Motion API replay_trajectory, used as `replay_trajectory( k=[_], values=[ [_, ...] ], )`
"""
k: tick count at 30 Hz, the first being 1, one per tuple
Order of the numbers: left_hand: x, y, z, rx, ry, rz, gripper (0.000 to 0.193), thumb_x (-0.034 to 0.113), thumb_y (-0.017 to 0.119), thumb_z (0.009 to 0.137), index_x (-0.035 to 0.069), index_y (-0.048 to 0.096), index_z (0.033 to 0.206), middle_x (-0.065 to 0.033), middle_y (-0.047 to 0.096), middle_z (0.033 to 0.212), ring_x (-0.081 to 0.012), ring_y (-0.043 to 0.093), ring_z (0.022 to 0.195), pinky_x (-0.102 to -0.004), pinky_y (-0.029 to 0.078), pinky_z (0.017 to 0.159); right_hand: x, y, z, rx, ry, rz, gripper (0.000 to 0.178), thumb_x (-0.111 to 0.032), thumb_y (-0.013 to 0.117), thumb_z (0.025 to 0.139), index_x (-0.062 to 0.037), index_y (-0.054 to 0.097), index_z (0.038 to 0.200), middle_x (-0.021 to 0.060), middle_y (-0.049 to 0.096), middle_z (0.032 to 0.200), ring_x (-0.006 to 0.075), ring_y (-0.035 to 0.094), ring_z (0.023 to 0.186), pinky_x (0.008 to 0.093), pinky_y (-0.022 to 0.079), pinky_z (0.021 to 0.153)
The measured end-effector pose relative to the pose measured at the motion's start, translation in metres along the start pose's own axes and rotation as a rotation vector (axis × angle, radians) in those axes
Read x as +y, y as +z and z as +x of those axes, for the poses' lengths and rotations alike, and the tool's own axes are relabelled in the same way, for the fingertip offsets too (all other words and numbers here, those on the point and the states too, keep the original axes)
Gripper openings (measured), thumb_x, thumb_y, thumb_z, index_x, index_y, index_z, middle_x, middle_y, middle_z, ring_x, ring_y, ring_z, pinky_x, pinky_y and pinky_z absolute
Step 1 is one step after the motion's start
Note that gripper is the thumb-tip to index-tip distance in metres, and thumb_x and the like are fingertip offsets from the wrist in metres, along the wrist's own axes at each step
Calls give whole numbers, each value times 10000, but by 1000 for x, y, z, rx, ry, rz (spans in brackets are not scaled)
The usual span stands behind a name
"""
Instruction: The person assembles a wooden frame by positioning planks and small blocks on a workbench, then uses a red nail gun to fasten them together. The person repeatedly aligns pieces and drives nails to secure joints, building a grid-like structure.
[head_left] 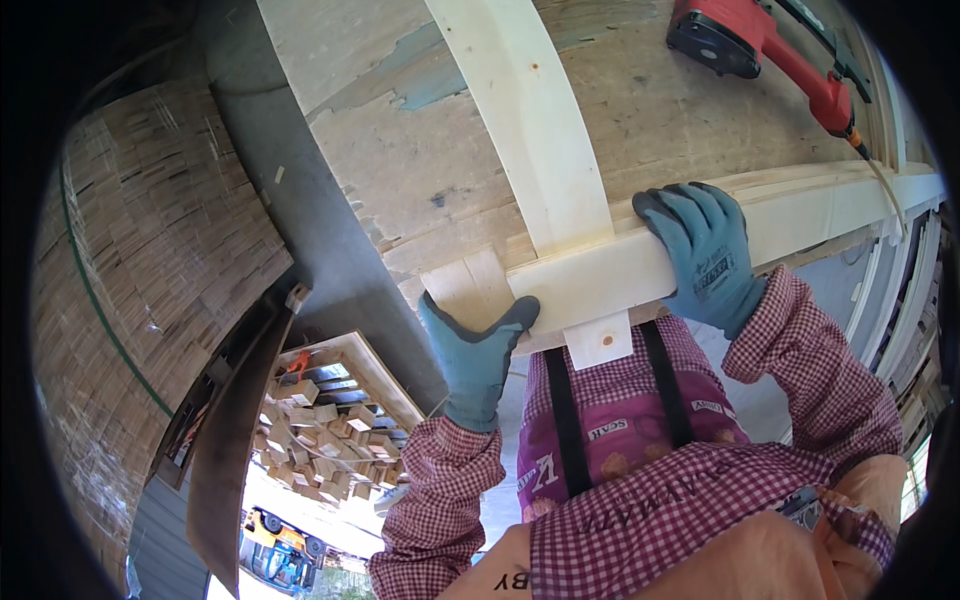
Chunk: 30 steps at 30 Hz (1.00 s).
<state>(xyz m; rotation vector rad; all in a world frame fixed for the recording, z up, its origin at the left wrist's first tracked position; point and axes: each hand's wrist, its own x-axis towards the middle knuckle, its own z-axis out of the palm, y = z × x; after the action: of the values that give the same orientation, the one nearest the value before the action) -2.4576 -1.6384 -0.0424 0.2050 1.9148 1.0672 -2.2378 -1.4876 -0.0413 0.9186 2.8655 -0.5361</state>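
My left hand (472,355), in a teal and dark grey work glove, spans the near end of a short wooden block (468,287), fingers at its left edge and thumb by its right corner. Beside the block begins a long pale board (592,280), which runs along the near table edge to the right. My right hand (703,252), gloved alike, wraps over that board with the fingers on its far side. Beneath the board passes a wooden slat (530,110), lying away from me across the table; its knotted near end sticks out toward my apron.
A red nail gun (775,65) with an attached hose lies at the far right of the worn plywood tabletop (370,130). On the left stands a large strapped stack of wood pieces (160,250). Below it a wooden crate (385,385) holds many loose blocks. Long strips line the right side.
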Motion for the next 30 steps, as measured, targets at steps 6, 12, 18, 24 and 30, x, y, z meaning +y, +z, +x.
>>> replay_trajectory(
  k=[6,12,18,24,30],
  values=[
    [5,1,-1,-30,-40,-88,766,80,861,648,-2,330,1193,-136,544,992,-180,617,706,-273,556,570,1,-1,5,-64,-23,-144,731,-335,708,654,-64,478,1293,129,502,1231,289,454,1181,449,292,1065],
    [0,4,1,17,10,24,748,84,863,647,-8,343,1176,-149,551,1020,-198,634,739,-271,578,598,4,-8,7,-103,-27,-110,647,-266,671,670,-60,505,1260,118,524,1179,272,494,1104,429,329,1020],
    [5,6,1,4,10,43,749,94,866,646,-18,341,1169,-160,549,1024,-201,640,743,-284,580,560,5,-10,8,-172,-14,-89,653,-267,668,664,-54,502,1259,109,526,1158,256,494,1085,422,337,997],
    [5,9,2,18,28,-22,744,87,859,656,-22,330,1168,-151,559,979,-190,638,694,-269,552,514,9,-7,10,-213,-20,-125,647,-269,676,668,-71,500,1258,103,520,1149,252,488,1080,425,336,991],
    [9,8,0,-30,4,-41,729,70,847,662,-17,333,1171,-152,557,976,-187,636,696,-271,549,521,8,-12,10,-232,-5,-122,644,-272,687,666,-77,503,1252,96,517,1139,249,488,1071,417,335,988]
  ],
)
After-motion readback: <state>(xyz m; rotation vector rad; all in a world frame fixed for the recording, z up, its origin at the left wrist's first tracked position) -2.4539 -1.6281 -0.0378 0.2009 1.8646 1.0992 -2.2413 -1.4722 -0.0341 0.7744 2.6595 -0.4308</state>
